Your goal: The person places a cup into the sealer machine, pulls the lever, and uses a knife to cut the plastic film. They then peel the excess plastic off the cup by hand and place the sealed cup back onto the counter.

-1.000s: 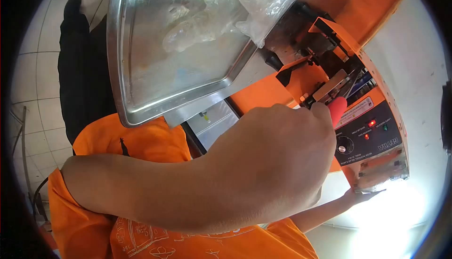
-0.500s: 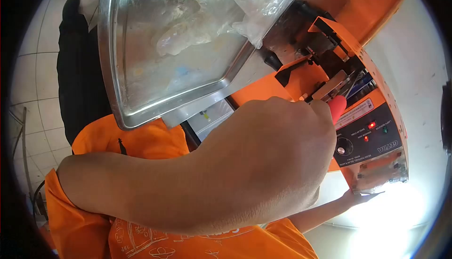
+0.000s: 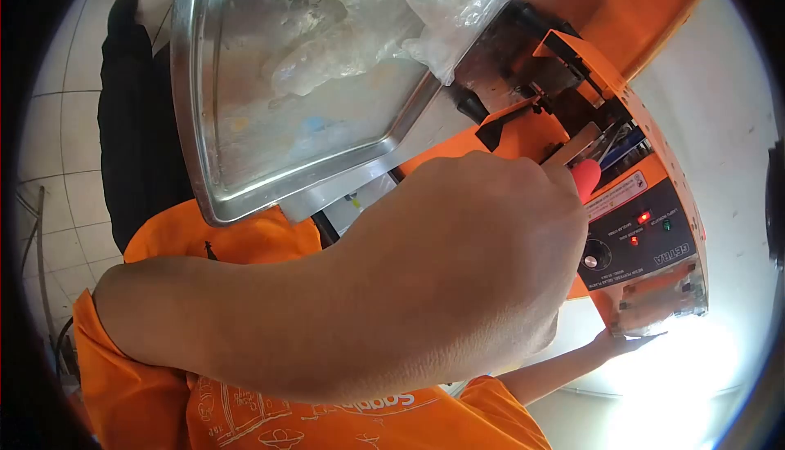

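My left hand is closed in a fist, back toward me, and its forearm crosses the view. A red-handled tool with a thin metal shaft sticks out past the knuckles, pointing into an orange cup sealing machine. What the tip touches inside is too small to tell. My right hand lies against the machine's lower end, its fingers lost behind the edge and in glare. The machine's black control panel has a knob and lit red lights.
A metal tray holds crumpled clear plastic at the upper left. Behind the machine is an orange surface. The floor is tiled, and my dark-trousered leg stretches over it. Strong light glares at lower right.
My left hand and forearm have shifted slightly, and the red handle sits a little differently at the knuckles. My right hand stays against the machine.
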The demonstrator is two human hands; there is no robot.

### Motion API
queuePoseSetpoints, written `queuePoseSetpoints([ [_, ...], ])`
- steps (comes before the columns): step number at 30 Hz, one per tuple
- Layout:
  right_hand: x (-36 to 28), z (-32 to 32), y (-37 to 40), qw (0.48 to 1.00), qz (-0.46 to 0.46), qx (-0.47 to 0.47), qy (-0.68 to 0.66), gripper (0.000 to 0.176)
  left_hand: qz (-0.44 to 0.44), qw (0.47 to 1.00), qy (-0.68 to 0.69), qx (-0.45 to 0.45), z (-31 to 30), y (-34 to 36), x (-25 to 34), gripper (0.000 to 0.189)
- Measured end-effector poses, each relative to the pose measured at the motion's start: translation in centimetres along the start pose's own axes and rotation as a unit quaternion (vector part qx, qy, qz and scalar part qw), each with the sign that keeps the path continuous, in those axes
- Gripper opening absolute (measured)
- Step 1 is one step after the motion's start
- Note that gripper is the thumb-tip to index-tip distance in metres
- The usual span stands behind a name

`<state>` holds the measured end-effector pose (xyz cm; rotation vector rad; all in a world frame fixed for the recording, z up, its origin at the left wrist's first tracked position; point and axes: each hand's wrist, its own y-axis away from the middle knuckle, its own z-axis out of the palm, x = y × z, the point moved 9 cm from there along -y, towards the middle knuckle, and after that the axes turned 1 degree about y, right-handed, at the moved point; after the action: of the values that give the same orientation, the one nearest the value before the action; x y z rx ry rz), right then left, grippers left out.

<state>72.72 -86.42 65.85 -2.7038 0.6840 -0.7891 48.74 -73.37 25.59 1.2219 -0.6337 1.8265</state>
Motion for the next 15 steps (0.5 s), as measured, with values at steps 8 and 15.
queuePoseSetpoints([
  [8,-0.29,0.11,0.21,0.994,0.093,0.035,-0.048,0.07,0.015,1.0,-0.008,0.016,-0.03,-0.21,0.14,0.015],
  [15,-0.28,0.16,0.48,0.993,0.109,0.033,-0.032,0.07,0.087,0.991,0.016,0.105,-0.38,0.43,0.6,0.018],
])
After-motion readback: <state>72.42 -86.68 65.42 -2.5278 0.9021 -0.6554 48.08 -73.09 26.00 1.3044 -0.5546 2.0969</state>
